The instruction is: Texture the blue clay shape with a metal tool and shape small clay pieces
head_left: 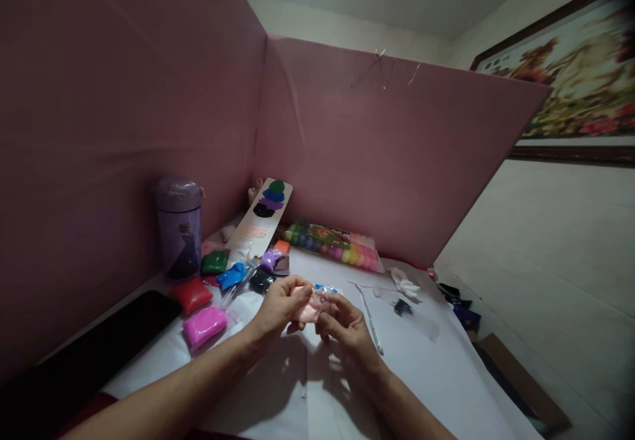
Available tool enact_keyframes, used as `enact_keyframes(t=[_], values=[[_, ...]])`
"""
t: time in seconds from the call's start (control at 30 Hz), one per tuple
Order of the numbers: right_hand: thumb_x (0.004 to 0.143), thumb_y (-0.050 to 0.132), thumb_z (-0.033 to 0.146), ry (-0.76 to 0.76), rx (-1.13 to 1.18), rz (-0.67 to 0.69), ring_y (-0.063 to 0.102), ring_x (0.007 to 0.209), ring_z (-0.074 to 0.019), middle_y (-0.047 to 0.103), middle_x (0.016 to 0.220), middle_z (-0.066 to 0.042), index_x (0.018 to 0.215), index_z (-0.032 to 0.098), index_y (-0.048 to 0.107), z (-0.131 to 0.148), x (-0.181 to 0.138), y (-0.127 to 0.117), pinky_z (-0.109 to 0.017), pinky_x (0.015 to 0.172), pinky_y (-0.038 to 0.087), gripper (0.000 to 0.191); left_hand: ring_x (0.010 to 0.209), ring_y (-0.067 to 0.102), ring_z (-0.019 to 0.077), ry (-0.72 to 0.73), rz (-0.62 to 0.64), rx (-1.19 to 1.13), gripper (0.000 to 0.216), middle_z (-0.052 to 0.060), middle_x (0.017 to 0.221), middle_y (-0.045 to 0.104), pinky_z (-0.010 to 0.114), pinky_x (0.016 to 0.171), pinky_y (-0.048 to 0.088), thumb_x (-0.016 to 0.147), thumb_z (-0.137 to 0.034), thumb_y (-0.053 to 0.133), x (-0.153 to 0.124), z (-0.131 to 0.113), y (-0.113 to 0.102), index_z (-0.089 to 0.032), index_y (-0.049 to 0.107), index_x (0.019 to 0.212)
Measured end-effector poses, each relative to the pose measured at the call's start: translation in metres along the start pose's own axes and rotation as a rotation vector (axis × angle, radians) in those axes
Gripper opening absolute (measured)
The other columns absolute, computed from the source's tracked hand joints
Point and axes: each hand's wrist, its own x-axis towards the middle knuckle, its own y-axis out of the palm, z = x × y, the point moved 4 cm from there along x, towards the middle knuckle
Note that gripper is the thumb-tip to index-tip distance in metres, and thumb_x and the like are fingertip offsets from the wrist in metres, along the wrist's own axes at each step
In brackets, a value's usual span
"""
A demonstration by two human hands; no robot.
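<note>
Between left grip (282, 302) and right grip (351, 326): soft, pale-pink plastic packet (308, 309)
Left grip: clamped on the packet's left end
Right grip: pinching its right edge
Beside right grip: slim, silvery rod-shaped tool (370, 321) on white-covered tabletop (426, 380)

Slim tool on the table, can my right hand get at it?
Probably yes: the slim tool lies beside the right hand, nothing seen between, though that hand is busy with the pale pink clay.
</note>
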Motion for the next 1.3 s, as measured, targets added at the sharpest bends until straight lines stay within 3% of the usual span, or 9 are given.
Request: enact_keyframes(t=[0.27,0.47,0.7,1.07,1.17,1.3], values=[[0.074,0.074,0.035,0.016,-0.042,0.047,0.047,0.050,-0.0079,0.054,0.058,0.004,0.091,0.023,0.065,0.0064,-0.0004,0.0005,-0.019,0.046,0.038,0.023,0.038,0.047,0.0067,-0.029,0.012,0.024,0.040,-0.001,0.056,0.060,0.014,0.034,0.028,0.070,-0.053,0.068,-0.0012,0.0016,0.0015,-0.016,0.055,0.080],[0.071,0.076,0.033,-0.013,-0.025,-0.009,0.044,0.048,-0.0062,0.054,0.059,0.004,0.083,0.021,0.065,0.0059,-0.0008,0.0004,-0.018,0.045,0.035,0.020,0.037,0.046,0.0064,0.000,-0.002,0.014,0.044,-0.002,0.054,0.059,0.013,0.032,0.027,0.067,-0.054,0.069,0.0003,0.0016,0.0002,-0.015,0.055,0.079],[0.068,0.077,0.036,0.058,0.021,-0.127,0.045,0.047,-0.0082,0.058,0.062,0.003,0.101,0.022,0.064,-0.0009,-0.0038,0.0023,-0.020,0.043,0.037,0.038,0.033,0.046,0.0066,0.011,-0.003,-0.016,0.048,-0.002,0.052,0.058,0.014,0.029,0.027,0.062,-0.058,0.072,0.0015,-0.0007,0.0002,-0.015,0.051,0.072],[0.064,0.080,0.031,0.214,0.183,-0.030,0.050,0.055,-0.0086,0.061,0.074,0.001,0.089,0.023,0.062,0.0077,-0.0075,0.0087,-0.020,0.048,0.036,0.032,0.036,0.047,0.0067,0.034,0.013,-0.009,0.043,-0.002,0.055,0.059,0.013,0.029,0.027,0.068,-0.054,0.069,-0.0036,-0.0014,0.0052,-0.016,0.051,0.074],[0.065,0.080,0.031,0.212,0.153,0.008,0.050,0.054,-0.0089,0.059,0.072,0.002,0.083,0.022,0.062,0.0081,-0.0065,0.0079,-0.020,0.047,0.037,0.028,0.035,0.046,0.0067,0.035,-0.011,-0.008,0.044,-0.003,0.051,0.057,0.013,0.029,0.026,0.067,-0.055,0.070,-0.0033,-0.0017,0.0048,-0.016,0.051,0.074],[0.065,0.080,0.033,0.172,0.128,-0.038,0.046,0.050,-0.0082,0.056,0.065,0.003,0.082,0.021,0.064,0.0048,-0.0038,0.0030,-0.019,0.043,0.036,0.026,0.035,0.047,0.0068,0.036,-0.033,-0.001,0.045,-0.002,0.053,0.058,0.014,0.029,0.027,0.066,-0.056,0.070,-0.0012,0.0001,0.0026,-0.016,0.051,0.074]])
